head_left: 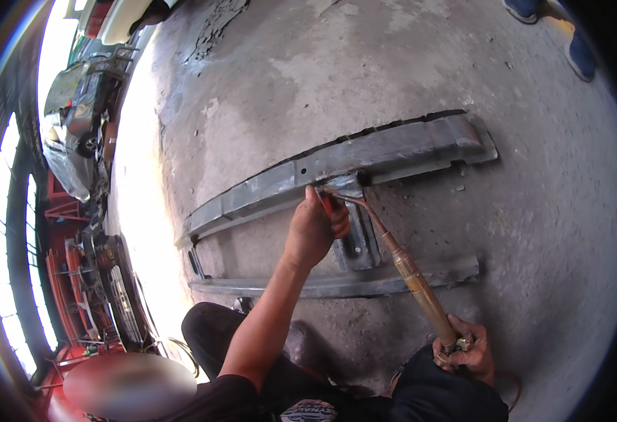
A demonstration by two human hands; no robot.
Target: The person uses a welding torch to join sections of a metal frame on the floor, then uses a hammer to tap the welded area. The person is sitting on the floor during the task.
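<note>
A grey steel bumper beam (pixel 393 150) lies curved across the floor, joined by a short cross bracket (pixel 358 246) to a second, narrower rail (pixel 294 285) nearer me. My left hand (pixel 315 225) is closed round a red-handled tool (pixel 327 203), probably pliers, at the joint between beam and bracket; its jaws are hard to make out. My right hand (pixel 467 348) grips the valve end of a brass gas torch (pixel 421 292). The torch's bent copper tip reaches to that joint beside my left fingers. I cannot make out a flame.
Another person's shoes (pixel 579 53) stand at upper right on the concrete floor (pixel 266 84). Along the left are a damaged car (pixel 76 126), stacked bumpers and panels (pixel 111 292), and bright window openings. A hose (pixel 512 390) runs by my right hand. My knees are at the lower edge.
</note>
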